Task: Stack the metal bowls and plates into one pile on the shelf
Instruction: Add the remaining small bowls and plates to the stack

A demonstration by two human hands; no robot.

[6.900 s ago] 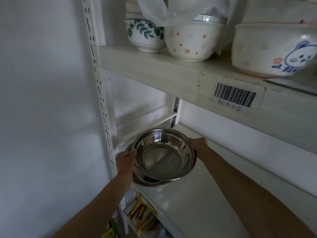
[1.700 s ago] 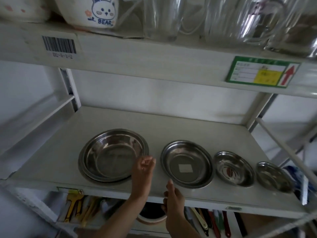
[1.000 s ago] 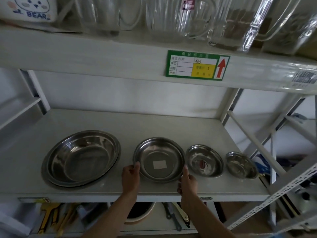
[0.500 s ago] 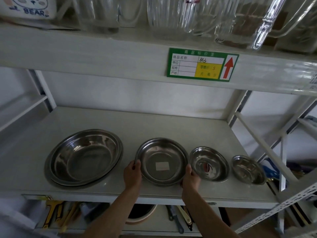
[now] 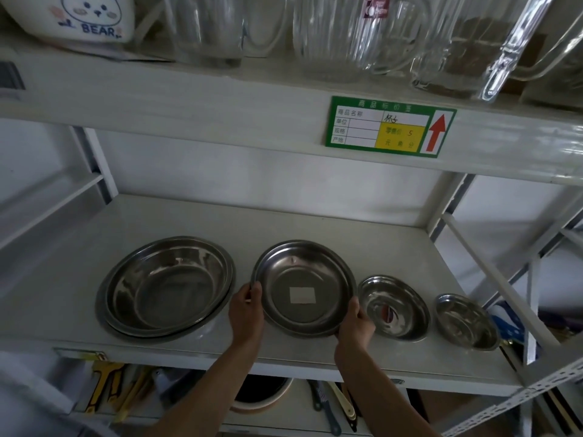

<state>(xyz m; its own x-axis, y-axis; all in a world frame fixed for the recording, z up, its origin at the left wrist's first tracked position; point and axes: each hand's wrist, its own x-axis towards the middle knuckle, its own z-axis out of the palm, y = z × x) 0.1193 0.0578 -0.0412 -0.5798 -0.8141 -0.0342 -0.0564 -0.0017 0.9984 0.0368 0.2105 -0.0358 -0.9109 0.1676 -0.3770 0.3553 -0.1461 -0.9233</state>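
Observation:
A row of steel dishes sits on the white shelf (image 5: 220, 222). At the left, a large bowl (image 5: 167, 287) is nested in a wider plate. In the middle, a medium steel plate with a white sticker (image 5: 304, 287) is tilted, its near edge raised off the shelf. My left hand (image 5: 246, 313) grips its left rim and my right hand (image 5: 355, 323) grips its right near rim. To the right lie a smaller dish (image 5: 394, 307) and the smallest dish (image 5: 467, 321).
The shelf above (image 5: 220, 99) hangs low, carrying glass jugs (image 5: 347, 36) and a bear-print bowl (image 5: 91, 17); a green price label (image 5: 389, 130) is on its edge. Angled frame bars (image 5: 492, 272) close the right side. Utensils lie on the lower shelf.
Both hands moved from the stacked large bowl to the medium plate, took hold of its rims, and now have tipped it up off the shelf.

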